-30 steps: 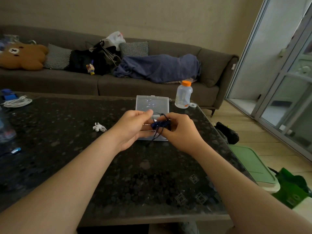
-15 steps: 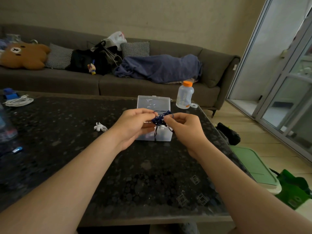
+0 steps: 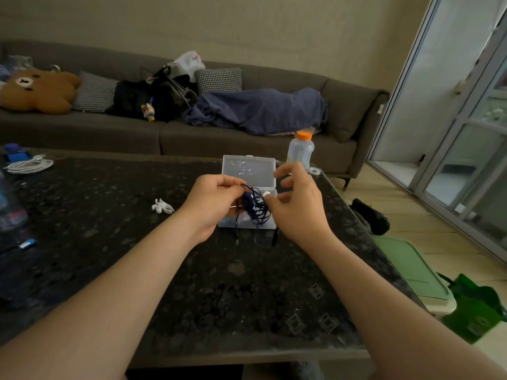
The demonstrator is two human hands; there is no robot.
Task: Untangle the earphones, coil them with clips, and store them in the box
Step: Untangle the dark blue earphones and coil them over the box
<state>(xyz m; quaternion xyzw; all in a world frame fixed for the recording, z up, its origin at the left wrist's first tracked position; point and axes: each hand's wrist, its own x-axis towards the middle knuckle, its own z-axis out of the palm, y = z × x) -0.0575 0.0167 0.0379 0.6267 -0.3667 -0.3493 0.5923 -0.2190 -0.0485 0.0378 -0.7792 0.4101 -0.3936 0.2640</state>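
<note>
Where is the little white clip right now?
In the head view, the white clip lies on the dark table, just left of the left hand and the clear box.

Table [image 3: 96, 201]: glossy, speckled stone-look top. Box [image 3: 248, 168] on the table: clear smooth plastic. Sofa [image 3: 82, 130] behind the table: matt cloth.

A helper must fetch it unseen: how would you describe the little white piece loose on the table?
On the dark speckled table, look left of the left hand gripping the blue earphones. The small white clip lies alone, splayed like a tiny figure, unlike the coiled white cable at the far left edge.
</note>
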